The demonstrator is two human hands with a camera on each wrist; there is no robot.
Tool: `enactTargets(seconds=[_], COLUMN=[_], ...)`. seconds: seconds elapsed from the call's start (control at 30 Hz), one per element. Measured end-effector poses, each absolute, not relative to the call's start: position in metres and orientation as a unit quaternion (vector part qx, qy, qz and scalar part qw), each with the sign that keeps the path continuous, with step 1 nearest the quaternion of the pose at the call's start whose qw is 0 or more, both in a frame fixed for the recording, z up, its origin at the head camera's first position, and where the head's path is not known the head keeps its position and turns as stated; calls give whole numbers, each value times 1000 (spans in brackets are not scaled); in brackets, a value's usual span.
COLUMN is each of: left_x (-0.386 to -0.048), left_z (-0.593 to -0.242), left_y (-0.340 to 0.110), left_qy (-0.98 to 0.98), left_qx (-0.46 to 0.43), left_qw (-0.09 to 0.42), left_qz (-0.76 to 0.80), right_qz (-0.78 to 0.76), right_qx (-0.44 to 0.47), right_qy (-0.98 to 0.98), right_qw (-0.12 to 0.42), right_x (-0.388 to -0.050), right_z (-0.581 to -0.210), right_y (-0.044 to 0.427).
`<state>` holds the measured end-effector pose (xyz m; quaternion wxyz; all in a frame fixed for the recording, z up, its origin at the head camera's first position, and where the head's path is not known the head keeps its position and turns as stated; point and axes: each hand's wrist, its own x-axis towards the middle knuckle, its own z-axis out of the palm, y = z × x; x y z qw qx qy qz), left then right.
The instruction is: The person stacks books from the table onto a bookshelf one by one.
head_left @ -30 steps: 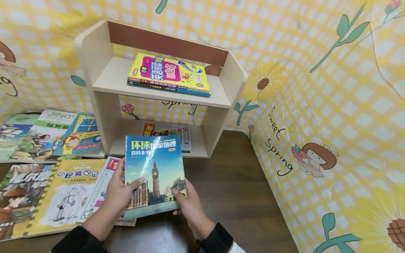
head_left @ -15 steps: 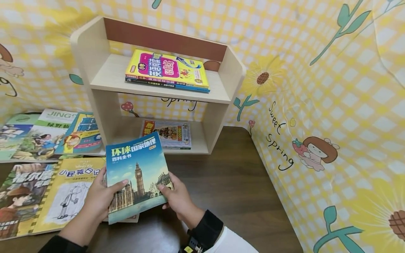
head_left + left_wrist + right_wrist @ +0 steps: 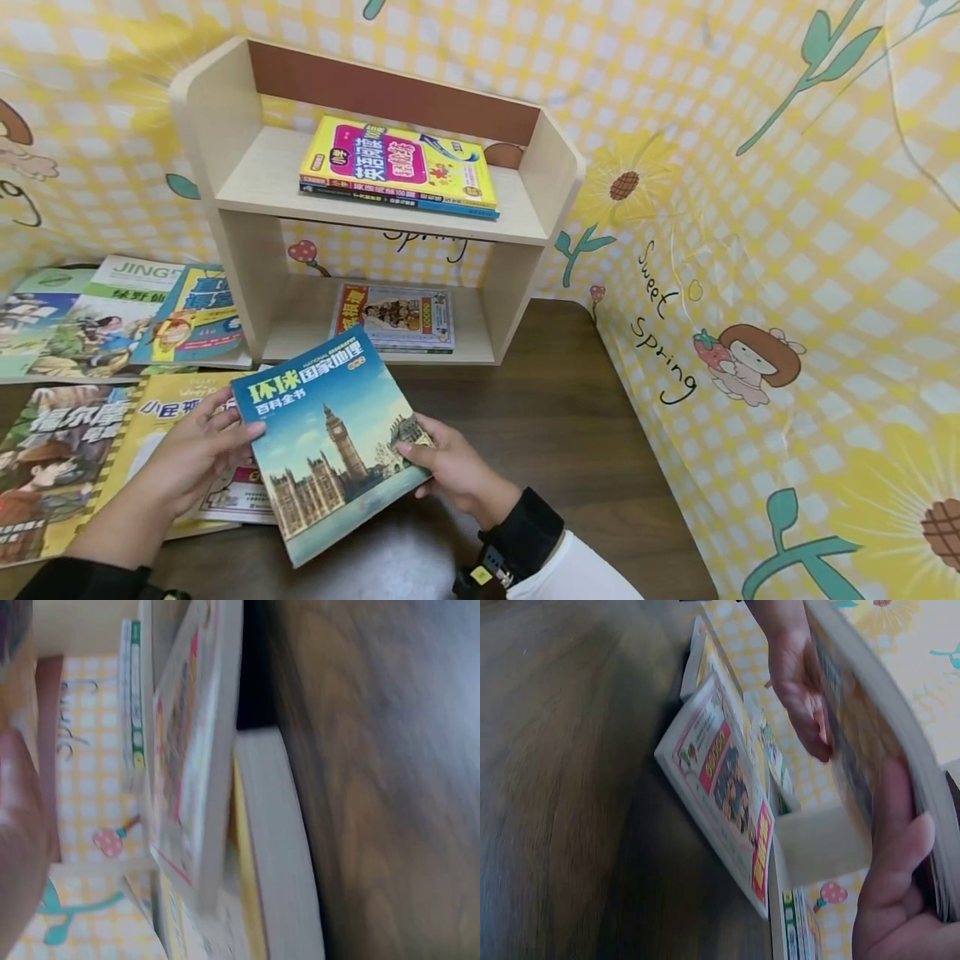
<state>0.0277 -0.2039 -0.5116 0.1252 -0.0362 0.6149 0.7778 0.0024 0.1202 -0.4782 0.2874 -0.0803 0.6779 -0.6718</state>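
Observation:
A blue book (image 3: 337,450) with a clock tower on its cover is held tilted above the table in the head view. My right hand (image 3: 461,467) grips its lower right side, thumb on the cover and fingers underneath. My left hand (image 3: 198,446) lies at the book's left edge, its thumb tip just at the border and its fingers loosely extended; in the right wrist view the left hand (image 3: 799,690) shows beside the book (image 3: 855,720). Beneath lie a pink-and-white book (image 3: 243,496) and a yellow book (image 3: 153,437), both partly hidden.
A two-tier wooden shelf (image 3: 251,242) stands behind. Its upper tier bears a stack topped by a yellow book (image 3: 397,162); its lower tier holds a small stack (image 3: 401,317). Several more books, including a detective-style one (image 3: 56,467), lie on the brown table (image 3: 555,433) at the left.
The blue book has come left and down, and turned counterclockwise. My left hand has moved left; its thumb has slid from over the cover to the edge. My right hand still holds the book.

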Motion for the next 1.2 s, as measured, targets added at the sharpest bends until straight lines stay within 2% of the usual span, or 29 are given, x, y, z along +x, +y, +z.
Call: enactTargets(seconds=[0.23,0.33,0.47,0.73,0.87,1.1,1.2], left_x=[31,33,34,36,41,46,47], left_z=[-519,-517,-508,-489,-485,-481,-480], left_y=[-214,-212,-203,-184,-174,-166,-164], left_qy=[598,583,600,596,626,764,796], left_qx=[103,151,160,164,145,106,95], left_qw=[149,186,235,277,257,163,139], left_qz=[781,777,748,736,722,615,582], right_qz=[-644,-626,-615,-611,-615,-626,-633], right_qx=[-126,-149,-196,-225,-195,-108,-86], right_qy=[663,659,637,610,633,682,695], right_qw=[360,389,422,452,428,363,330], right_x=[-13,-19,-26,-40,-43,-43,-45], right_z=[-473,-470,-467,-462,-462,-457,-455], right_y=[154,168,181,194,195,188,184])
